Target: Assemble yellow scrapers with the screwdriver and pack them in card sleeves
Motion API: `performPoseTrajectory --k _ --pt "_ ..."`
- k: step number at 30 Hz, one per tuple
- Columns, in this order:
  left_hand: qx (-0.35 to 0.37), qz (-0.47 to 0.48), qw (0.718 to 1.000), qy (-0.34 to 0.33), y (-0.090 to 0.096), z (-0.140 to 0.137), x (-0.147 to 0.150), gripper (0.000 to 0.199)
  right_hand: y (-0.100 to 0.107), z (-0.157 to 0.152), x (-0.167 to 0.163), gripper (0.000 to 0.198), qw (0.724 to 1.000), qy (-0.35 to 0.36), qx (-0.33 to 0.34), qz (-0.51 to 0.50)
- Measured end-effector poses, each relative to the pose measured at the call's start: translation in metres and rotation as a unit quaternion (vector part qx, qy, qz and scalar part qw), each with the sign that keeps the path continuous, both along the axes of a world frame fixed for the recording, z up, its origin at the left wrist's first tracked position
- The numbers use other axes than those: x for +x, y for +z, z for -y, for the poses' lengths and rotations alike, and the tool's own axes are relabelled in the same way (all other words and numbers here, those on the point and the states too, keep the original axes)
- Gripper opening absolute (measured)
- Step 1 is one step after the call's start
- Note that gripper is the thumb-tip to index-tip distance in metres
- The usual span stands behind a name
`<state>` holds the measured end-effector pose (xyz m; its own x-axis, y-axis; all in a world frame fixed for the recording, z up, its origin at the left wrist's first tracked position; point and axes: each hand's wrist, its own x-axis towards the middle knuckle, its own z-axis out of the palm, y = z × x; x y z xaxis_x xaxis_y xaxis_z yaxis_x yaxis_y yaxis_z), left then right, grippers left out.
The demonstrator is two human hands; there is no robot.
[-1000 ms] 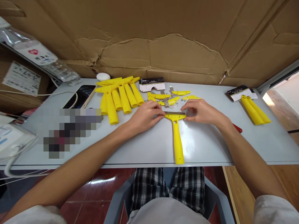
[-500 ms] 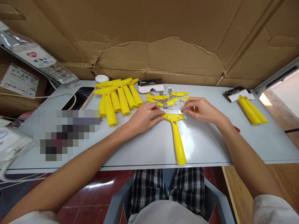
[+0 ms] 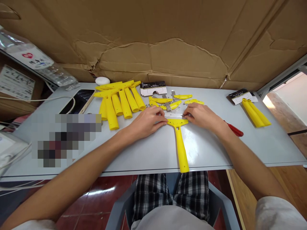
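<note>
Left hand pinches the yellow scraper at nine o'clock; right hand grips the blade at three. Thin, stiff, likely slick: ends only!

The left hand curls at the top left of the yellow scraper, the right hand at its top right. Both forearms slant toward it.

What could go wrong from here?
Cut: left grip and right grip are at the metal strip; a slip might nick fingers if it's sharp.
Fall: the front handle reaches the table's edge; a bump could tip it.
Scatter: right grip might knock the yellow piece beyond it.
</note>
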<state>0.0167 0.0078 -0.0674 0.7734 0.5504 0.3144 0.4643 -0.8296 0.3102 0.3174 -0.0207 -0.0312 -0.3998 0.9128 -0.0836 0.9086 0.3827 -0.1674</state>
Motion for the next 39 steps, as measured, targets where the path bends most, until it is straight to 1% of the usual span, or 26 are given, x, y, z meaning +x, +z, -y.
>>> performPoseTrajectory --k 3,6,10,12,14,16,18,20,22,25,29,34,39 --pt "-0.002 -0.002 1.000 -0.002 0.001 0.000 0.001 0.027 -0.001 -0.001 0.005 0.015 0.999 -0.007 -0.025 -0.028" --pt "-0.004 -0.003 1.000 0.002 0.001 0.000 0.002 0.027 -0.004 -0.003 0.013 0.011 0.998 0.002 -0.050 -0.049" --pt "-0.006 0.000 1.000 0.005 0.001 0.001 0.002 0.027 -0.009 -0.005 0.017 0.006 0.996 0.003 -0.052 -0.075" --pt "-0.006 0.000 1.000 0.004 0.001 0.001 0.002 0.027 -0.009 -0.005 0.018 0.004 0.993 -0.008 -0.060 -0.101" --pt "0.000 -0.001 1.000 0.004 0.001 0.001 0.002 0.027 -0.008 -0.006 0.019 0.003 0.986 -0.020 -0.067 -0.152" --pt "0.005 -0.001 1.000 0.004 0.001 0.002 0.002 0.029 -0.003 -0.006 0.021 0.004 0.973 -0.030 -0.062 -0.219" --pt "0.007 0.000 1.000 0.005 0.001 0.002 0.002 0.029 0.002 -0.005 0.024 0.010 0.958 -0.036 -0.059 -0.279" --pt "0.006 0.001 1.000 0.007 0.001 0.003 0.002 0.028 0.006 -0.002 0.025 0.019 0.944 -0.033 -0.079 -0.318" --pt "0.003 0.000 1.000 0.009 0.002 0.004 0.002 0.028 0.007 -0.001 0.024 0.025 0.933 -0.021 -0.114 -0.342" --pt "-0.008 -0.014 1.000 0.021 0.003 0.005 0.003 0.030 0.002 -0.001 0.022 0.030 0.920 0.009 -0.163 -0.357" --pt "-0.020 -0.033 0.999 0.036 0.003 0.006 0.003 0.030 -0.004 -0.004 0.022 0.032 0.914 0.033 -0.203 -0.350" --pt "-0.021 -0.029 0.999 0.036 0.003 0.006 0.002 0.031 -0.004 -0.006 0.022 0.031 0.906 0.035 -0.203 -0.369" --pt "-0.023 -0.035 0.998 0.038 0.003 0.006 0.001 0.031 -0.005 -0.004 0.019 0.029 0.921 0.020 -0.208 -0.329"
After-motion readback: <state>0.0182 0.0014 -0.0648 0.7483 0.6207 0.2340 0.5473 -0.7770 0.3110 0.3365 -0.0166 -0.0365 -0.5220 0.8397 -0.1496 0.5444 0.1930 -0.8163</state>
